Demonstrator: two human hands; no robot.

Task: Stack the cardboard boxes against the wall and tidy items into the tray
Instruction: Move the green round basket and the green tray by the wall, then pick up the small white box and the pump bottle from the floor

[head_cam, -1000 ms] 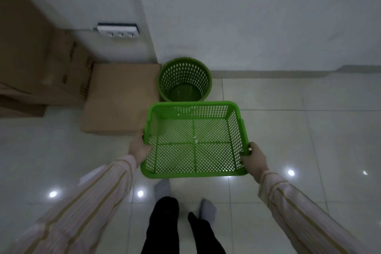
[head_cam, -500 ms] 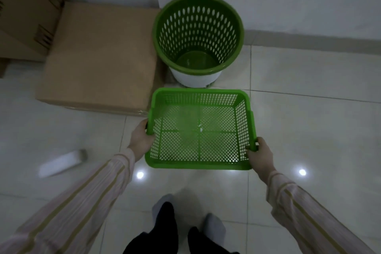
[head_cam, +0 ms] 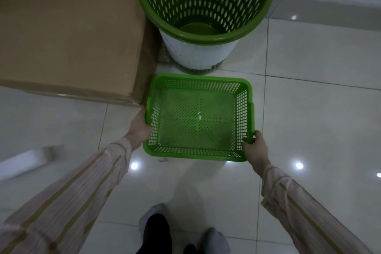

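I hold a green mesh tray (head_cam: 198,153) low over the tiled floor, just in front of my feet. My left hand (head_cam: 140,126) grips its left rim. My right hand (head_cam: 256,148) grips the right rim near the front corner. The tray holds nothing but a tiny white scrap at its middle. A large brown cardboard box (head_cam: 70,31) lies flat on the floor to the left, its near right corner almost touching the tray's left side.
A round green perforated bin (head_cam: 206,2) with a white lower wall stands just beyond the tray, against the wall. A white oblong object (head_cam: 28,161) lies on the floor at the left. My socked feet (head_cam: 183,231) are at the bottom.
I have stepped forward and bent down. The tray has gone lower and nearer the bin and box, and both hands keep their grip on it.
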